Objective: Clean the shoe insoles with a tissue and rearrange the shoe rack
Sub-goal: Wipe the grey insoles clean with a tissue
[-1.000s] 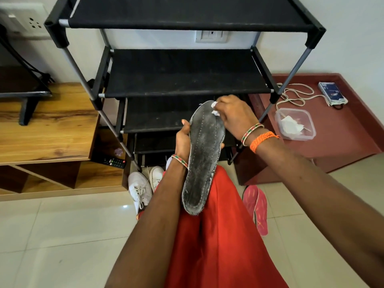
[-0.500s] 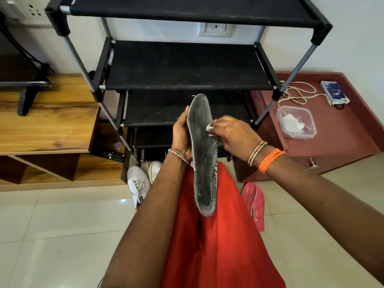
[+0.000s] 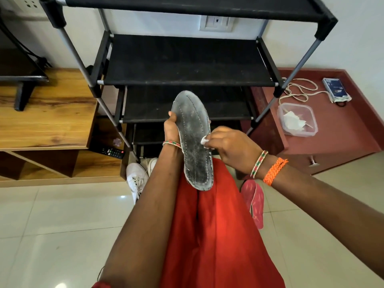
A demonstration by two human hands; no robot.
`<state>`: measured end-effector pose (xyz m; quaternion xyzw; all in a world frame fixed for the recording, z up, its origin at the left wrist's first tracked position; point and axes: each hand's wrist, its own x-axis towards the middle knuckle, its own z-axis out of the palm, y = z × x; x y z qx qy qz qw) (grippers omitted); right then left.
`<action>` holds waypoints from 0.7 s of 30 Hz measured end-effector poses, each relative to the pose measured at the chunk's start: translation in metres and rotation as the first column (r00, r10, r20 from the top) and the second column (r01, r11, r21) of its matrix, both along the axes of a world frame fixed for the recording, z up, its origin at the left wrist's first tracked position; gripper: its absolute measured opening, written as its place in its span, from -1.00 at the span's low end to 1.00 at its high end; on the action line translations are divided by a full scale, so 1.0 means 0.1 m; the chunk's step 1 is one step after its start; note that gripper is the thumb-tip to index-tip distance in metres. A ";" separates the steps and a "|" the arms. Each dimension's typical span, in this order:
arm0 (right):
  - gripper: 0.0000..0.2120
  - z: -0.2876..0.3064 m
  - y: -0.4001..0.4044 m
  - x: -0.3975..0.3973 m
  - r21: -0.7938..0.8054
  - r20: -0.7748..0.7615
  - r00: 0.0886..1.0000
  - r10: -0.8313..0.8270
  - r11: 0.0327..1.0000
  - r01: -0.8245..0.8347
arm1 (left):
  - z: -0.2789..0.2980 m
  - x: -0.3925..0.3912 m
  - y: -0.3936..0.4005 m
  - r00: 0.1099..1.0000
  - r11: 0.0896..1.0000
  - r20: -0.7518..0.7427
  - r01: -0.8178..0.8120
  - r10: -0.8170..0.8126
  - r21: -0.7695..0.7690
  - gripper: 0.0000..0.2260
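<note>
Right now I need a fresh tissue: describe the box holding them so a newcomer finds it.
Look right of the black shoe rack to the low maroon cabinet. On top sits a clear plastic container holding white tissues, nearer than the coiled white cord and blue packet; it alone is see-through.

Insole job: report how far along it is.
Done: nothing looks finished; the shoe rack shelves in view hold no shoes. In hand: the left hand holds the grey insole upright while the right hand presses a white tissue to its edge; it looks dusty. Left: white sneakers and pink insoles lie on the floor.
</note>
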<state>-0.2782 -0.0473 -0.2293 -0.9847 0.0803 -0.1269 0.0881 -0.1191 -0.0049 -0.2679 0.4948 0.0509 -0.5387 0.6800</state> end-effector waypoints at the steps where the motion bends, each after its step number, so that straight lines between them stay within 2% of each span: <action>1: -0.65 0.02 0.04 -0.02 0.000 0.007 0.999 0.048 0.999 -0.048 | -0.01 0.00 0.00 1.000 1.000 0.010 -0.018 0.018 -0.009 -0.46; 4: -0.67 0.06 0.08 -0.08 0.109 0.069 0.993 0.099 0.988 -0.106 | -0.02 0.04 -0.04 0.991 0.995 0.092 -0.097 0.100 -0.028 -0.60; 5: -0.67 0.07 0.09 -0.09 0.203 0.101 0.994 0.043 0.977 -0.063 | -0.02 0.05 -0.07 0.989 0.993 0.094 -0.112 0.116 -0.043 -0.60; 7: -0.72 0.07 0.10 -0.11 0.408 0.154 0.966 -0.208 0.904 0.130 | 0.00 0.01 -0.11 0.988 0.990 0.073 -0.137 0.139 -0.040 -0.53; 8: -0.75 0.06 0.08 -0.11 0.482 0.165 0.916 -0.366 0.840 0.249 | -0.01 -0.01 -0.14 0.989 0.988 0.032 -0.143 0.146 -0.061 -0.51; 10: -0.88 0.01 -0.03 -0.14 0.585 0.103 0.750 -0.654 0.650 0.486 | -0.02 -0.07 -0.22 0.992 0.986 0.002 -0.123 0.124 -0.111 -0.50; 11: -0.97 -0.05 -0.14 -0.17 0.617 0.008 0.670 -0.743 0.530 0.581 | -0.01 -0.12 -0.28 0.995 0.988 0.005 -0.097 0.098 -0.122 -0.50; 12: -0.89 -0.09 -0.23 -0.20 0.634 -0.116 0.608 -0.785 0.413 0.654 | -0.01 -0.16 -0.34 0.998 0.990 0.015 -0.061 0.064 -0.127 -0.49; 14: -0.76 -0.20 -0.39 -0.32 0.646 -0.297 0.572 -0.765 0.280 0.710 | -0.04 -0.30 -0.50 0.997 0.990 0.055 0.062 -0.055 -0.130 -0.48; 17: -0.76 -0.45 -0.57 -0.60 0.639 -0.342 0.506 -0.791 0.199 0.743 | -0.23 -0.59 -0.79 0.926 0.929 0.121 0.366 -0.357 -0.062 -0.54; 19: -0.76 -0.65 -0.63 -0.84 0.590 -0.422 0.434 -0.796 0.122 0.798 | -0.44 -0.75 -0.92 0.826 0.834 0.121 0.550 -0.551 0.043 -0.66; 21: -0.78 -0.92 -0.68 -1.11 0.510 -0.513 0.373 -0.773 0.074 0.857 | -0.76 -0.87 -0.99 0.679 0.679 0.054 0.721 -0.732 0.136 -0.80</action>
